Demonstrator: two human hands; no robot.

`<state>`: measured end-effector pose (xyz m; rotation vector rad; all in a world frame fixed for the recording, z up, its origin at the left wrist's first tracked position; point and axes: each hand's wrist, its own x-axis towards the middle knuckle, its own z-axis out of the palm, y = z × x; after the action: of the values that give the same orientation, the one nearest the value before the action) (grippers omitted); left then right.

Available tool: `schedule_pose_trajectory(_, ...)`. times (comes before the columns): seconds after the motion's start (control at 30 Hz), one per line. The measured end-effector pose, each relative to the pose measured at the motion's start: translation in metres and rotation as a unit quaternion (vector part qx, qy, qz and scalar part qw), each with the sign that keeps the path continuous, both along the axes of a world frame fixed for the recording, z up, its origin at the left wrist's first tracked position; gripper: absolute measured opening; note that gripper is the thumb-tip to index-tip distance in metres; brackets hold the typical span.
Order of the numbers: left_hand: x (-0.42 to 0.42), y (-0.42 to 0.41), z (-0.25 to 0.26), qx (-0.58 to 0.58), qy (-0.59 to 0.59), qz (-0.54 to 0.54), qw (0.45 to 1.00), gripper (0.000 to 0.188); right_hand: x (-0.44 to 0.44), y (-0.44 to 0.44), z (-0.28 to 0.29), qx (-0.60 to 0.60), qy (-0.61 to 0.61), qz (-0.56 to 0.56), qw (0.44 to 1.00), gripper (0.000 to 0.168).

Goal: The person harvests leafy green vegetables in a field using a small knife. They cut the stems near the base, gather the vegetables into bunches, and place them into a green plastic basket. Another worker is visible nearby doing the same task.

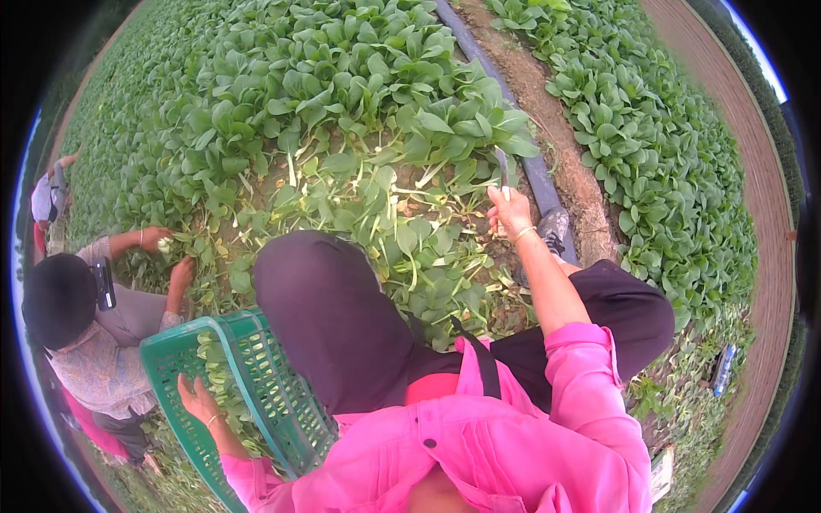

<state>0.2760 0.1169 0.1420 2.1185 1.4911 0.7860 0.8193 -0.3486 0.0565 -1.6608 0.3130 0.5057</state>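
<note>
My right hand (510,211) grips a knife (502,165), its narrow blade pointing away from me toward the edge of the standing leafy greens (442,128). Over on my left side, my left hand (199,403) is inside a green plastic crate (282,372) with slotted walls, fingers spread and nothing visible in them. Cut greens (224,369) lie in the crate beside that hand. Between my feet and the standing plants, loose leaves and pale stalks (410,240) cover the soil.
A dark blue-grey hose (481,54) runs along the bed, close to my shoe (553,227). Beyond a bare soil strip (535,96) grows another bed of greens (648,147). A co-worker (96,346) crouches left of the crate; another person (48,192) is farther off. A bottle (725,370) lies at right.
</note>
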Motion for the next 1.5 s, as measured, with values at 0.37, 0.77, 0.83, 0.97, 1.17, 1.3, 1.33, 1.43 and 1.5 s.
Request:
schedule_pose_trajectory(0.37, 0.462, -0.079, 0.016, -0.020, 0.089, -0.558, 0.825, 0.035, -0.005, 0.019, -0.093, -0.001, 0.122, -0.031, 0.992, 0.031)
schedule_pose_trajectory(0.77, 0.645, -0.185, -0.134, 0.262, 0.412, -0.705, 0.515, 0.027, 0.013, 0.095, -0.130, 0.043, 0.124, 0.032, 0.991, 0.031)
schedule_pose_trajectory(0.83, 0.641, -0.161, -0.142, 0.265, 0.416, -0.672, 0.553, 0.031, 0.021, 0.100, -0.136, 0.039, 0.116, 0.034, 0.992, 0.031)
schedule_pose_trajectory(0.97, 0.603, -0.135, -0.159, 0.240, 0.329, -0.678, 0.612, 0.036, 0.042, 0.110, -0.143, 0.044, 0.131, 0.056, 0.989, 0.030)
schedule_pose_trajectory(1.17, 0.567, -0.125, -0.175, 0.139, 0.296, -0.672, 0.664, 0.047, 0.048, 0.115, -0.145, 0.089, 0.218, 0.064, 0.970, 0.027)
schedule_pose_trajectory(1.3, 0.556, -0.123, -0.179, 0.106, 0.344, -0.668, 0.651, 0.053, 0.045, 0.119, -0.147, 0.078, 0.202, 0.058, 0.975, 0.027)
schedule_pose_trajectory(1.33, 0.554, -0.122, -0.180, 0.097, 0.347, -0.666, 0.653, 0.055, 0.045, 0.120, -0.148, 0.069, 0.187, 0.062, 0.978, 0.027)
schedule_pose_trajectory(1.43, 0.551, -0.119, -0.182, 0.080, 0.325, -0.674, 0.658, 0.056, 0.051, 0.125, -0.152, -0.026, 0.139, 0.129, 0.981, 0.031)
schedule_pose_trajectory(1.5, 0.552, -0.116, -0.183, 0.080, 0.323, -0.676, 0.658, 0.057, 0.053, 0.127, -0.155, -0.109, 0.105, 0.153, 0.977, 0.033)
